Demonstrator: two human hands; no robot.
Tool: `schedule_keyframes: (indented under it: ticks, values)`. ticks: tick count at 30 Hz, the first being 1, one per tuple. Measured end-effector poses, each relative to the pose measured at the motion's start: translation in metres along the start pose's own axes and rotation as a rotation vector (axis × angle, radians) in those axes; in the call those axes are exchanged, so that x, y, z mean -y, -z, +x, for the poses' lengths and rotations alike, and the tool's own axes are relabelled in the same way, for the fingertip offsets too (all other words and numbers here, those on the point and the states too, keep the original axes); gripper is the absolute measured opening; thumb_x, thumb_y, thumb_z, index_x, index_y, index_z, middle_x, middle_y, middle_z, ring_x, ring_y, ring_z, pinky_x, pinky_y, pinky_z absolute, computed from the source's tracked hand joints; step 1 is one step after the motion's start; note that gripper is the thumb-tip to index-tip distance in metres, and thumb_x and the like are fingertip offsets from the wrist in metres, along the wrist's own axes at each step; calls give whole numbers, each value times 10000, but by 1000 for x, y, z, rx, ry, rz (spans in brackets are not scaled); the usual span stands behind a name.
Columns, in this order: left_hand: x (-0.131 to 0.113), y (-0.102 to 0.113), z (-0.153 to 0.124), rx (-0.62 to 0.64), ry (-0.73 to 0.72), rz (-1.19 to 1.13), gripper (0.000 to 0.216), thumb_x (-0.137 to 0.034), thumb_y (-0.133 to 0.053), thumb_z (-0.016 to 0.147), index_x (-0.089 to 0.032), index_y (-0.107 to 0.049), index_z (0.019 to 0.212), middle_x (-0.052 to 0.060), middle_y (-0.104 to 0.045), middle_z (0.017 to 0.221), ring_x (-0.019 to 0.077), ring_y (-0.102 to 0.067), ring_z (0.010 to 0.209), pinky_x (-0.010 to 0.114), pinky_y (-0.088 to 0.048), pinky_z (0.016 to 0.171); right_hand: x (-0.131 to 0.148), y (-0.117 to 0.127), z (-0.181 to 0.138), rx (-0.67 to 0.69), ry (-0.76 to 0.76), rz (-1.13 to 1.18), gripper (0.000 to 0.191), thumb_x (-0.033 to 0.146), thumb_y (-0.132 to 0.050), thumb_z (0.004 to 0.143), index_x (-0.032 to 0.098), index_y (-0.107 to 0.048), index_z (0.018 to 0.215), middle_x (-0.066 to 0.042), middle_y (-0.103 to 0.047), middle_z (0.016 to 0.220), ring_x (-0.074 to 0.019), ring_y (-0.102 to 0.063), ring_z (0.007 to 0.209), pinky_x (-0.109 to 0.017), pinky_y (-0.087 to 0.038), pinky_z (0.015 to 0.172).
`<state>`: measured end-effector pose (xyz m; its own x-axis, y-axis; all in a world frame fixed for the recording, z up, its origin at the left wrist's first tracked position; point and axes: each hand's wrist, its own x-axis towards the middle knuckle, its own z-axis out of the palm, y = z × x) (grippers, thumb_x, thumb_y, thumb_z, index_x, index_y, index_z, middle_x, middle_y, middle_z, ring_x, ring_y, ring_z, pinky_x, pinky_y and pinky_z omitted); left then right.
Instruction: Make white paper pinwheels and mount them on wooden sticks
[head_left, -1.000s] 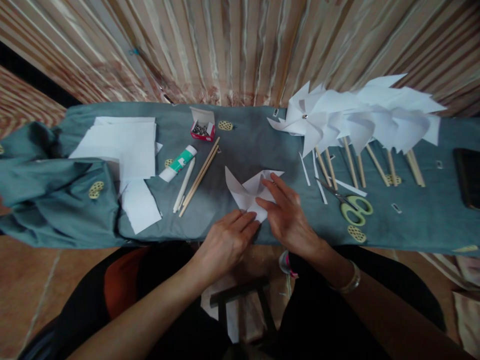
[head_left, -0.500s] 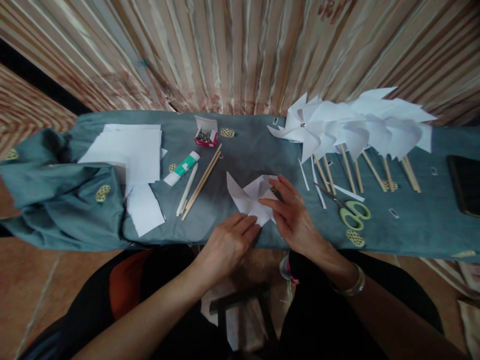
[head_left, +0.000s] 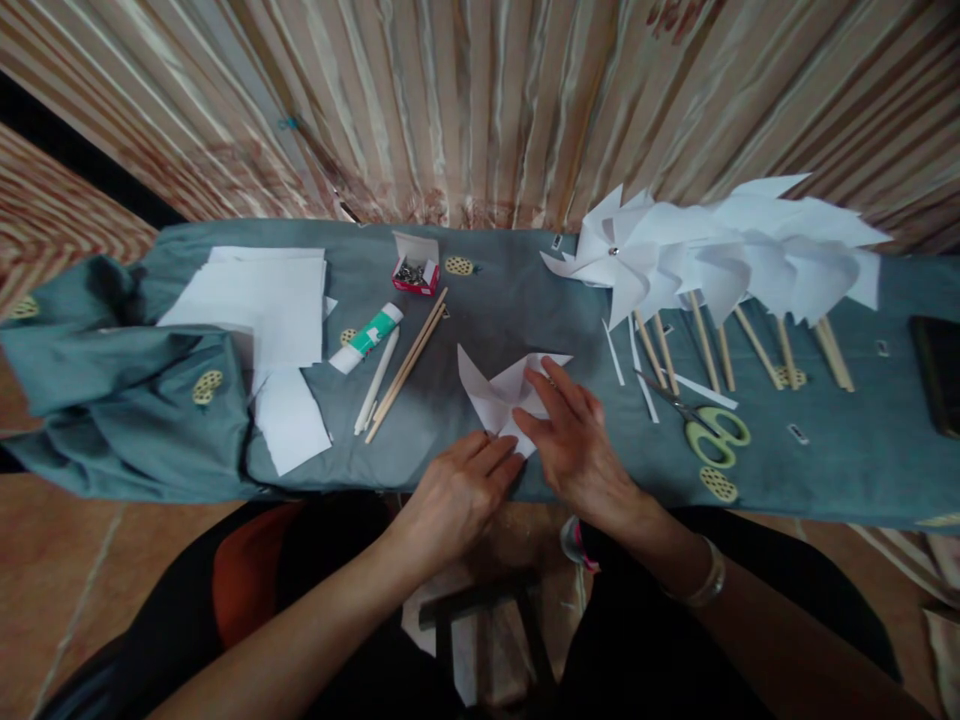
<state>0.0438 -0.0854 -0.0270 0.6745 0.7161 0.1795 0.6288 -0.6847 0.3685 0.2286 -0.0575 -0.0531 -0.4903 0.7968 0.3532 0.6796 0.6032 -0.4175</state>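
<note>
Both hands lay flat, fingers together: left hand and right hand pressed the half-folded paper pinwheel at the table's near edge. Uneven pressure risked the flaps springing open or creasing crooked.

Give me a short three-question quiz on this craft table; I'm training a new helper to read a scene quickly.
1. True or false: both hands rest on the folded white paper.
2. Which lies nearest the right hand? A) glue stick B) scissors C) pin box
3. What stands between the glue stick and the folded paper?

Key
1. True: the left hand touches its near corner, and the right hand's fingers press on top.
2. B, the green-handled scissors.
3. A few loose wooden sticks.
</note>
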Motion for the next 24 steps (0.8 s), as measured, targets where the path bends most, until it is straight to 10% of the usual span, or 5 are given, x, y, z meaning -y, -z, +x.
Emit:
schedule_keyframes:
  ticks: [24]
  values:
    - [0, 3, 2, 32, 26, -9, 189, -123, -463, 910, -113, -607, 1032, 118, -649, 1043, 210, -601, 875, 357, -568, 739, -8, -4, -7, -57, -17, 43, 503, 140, -387, 933, 424, -435, 1346, 15, -392, 1501, -317, -305, 1415, -587, -406, 1014]
